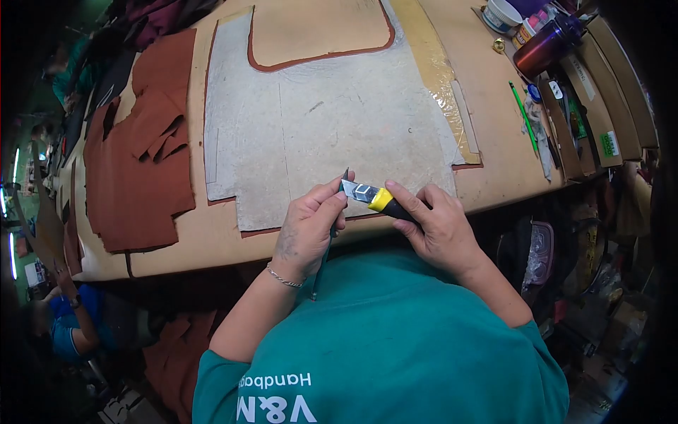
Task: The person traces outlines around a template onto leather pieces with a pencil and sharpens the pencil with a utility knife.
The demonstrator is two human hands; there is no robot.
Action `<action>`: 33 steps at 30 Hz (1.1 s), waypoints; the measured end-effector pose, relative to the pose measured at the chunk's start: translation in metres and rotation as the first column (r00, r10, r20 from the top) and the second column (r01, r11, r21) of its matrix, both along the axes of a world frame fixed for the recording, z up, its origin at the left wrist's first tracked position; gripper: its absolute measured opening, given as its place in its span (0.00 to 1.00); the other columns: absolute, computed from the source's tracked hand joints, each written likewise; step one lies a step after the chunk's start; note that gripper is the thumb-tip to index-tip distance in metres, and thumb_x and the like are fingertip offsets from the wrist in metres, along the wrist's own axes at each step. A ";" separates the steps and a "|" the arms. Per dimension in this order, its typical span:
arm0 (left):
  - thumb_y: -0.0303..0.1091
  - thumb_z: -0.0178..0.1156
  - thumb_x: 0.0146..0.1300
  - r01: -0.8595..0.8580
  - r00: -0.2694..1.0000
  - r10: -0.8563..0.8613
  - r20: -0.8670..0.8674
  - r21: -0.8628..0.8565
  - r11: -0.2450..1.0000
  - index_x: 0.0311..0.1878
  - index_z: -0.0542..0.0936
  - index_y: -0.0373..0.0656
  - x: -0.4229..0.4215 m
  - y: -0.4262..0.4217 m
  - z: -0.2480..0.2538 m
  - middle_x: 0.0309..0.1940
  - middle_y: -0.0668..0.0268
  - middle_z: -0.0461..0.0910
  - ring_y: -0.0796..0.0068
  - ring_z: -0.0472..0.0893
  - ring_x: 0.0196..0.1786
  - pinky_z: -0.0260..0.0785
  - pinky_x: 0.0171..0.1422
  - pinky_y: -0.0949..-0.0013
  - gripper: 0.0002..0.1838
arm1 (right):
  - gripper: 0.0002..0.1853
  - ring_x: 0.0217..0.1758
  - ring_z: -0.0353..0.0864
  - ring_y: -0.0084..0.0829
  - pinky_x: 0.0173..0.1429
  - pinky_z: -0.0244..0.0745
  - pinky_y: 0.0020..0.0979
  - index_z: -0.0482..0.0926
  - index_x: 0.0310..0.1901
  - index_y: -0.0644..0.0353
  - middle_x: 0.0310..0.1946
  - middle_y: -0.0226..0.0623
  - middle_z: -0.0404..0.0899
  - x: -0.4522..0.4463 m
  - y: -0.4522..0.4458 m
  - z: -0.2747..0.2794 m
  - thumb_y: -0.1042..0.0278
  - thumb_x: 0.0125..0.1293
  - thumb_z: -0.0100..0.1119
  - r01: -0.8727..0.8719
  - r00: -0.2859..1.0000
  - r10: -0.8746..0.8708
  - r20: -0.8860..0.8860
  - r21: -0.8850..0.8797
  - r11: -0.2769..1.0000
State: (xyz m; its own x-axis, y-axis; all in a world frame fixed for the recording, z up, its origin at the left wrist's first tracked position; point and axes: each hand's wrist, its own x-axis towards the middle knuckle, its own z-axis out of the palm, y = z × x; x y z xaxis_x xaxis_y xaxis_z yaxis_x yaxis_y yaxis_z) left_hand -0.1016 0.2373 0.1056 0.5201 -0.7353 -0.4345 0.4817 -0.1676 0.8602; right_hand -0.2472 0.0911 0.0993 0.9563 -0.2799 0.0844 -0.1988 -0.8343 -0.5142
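Note:
Near the table's front edge, my left hand (311,222) is closed on a thin dark green pencil (324,265), its dark tip pointing up and away from me. My right hand (438,226) grips a yellow and black utility knife (382,201). The knife's blade end is at the pencil near its tip; whether they touch is hard to tell. Beyond both hands lies a large grey template (339,127) with a U-shaped cutout, over reddish-brown material (261,232) that shows along its edges.
Cut reddish-brown pieces (145,169) lie at the left. At the right are a green pencil (523,116), a purple-red bottle (547,48), a white tub (502,15) and cardboard boxes (600,85). Another person (70,325) is at the far left.

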 end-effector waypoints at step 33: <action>0.30 0.43 0.66 0.023 0.999 -0.024 -0.039 -0.033 0.999 0.61 0.64 0.38 0.001 0.000 0.000 0.31 0.71 0.70 0.88 0.66 0.26 0.58 0.28 0.85 0.20 | 0.29 0.28 0.69 0.34 0.35 0.67 0.36 0.65 0.61 0.40 0.27 0.36 0.66 -0.002 -0.002 0.002 0.59 0.56 0.58 0.007 1.000 -0.006 -0.015 0.032 0.999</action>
State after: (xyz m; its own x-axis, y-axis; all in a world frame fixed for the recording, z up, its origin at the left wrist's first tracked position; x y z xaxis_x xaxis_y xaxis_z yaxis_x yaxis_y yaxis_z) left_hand -0.1009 0.2369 0.1055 0.4856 -0.7610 -0.4301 0.5112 -0.1519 0.8460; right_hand -0.2492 0.0892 0.1011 0.9555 -0.2883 0.0615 -0.2117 -0.8162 -0.5376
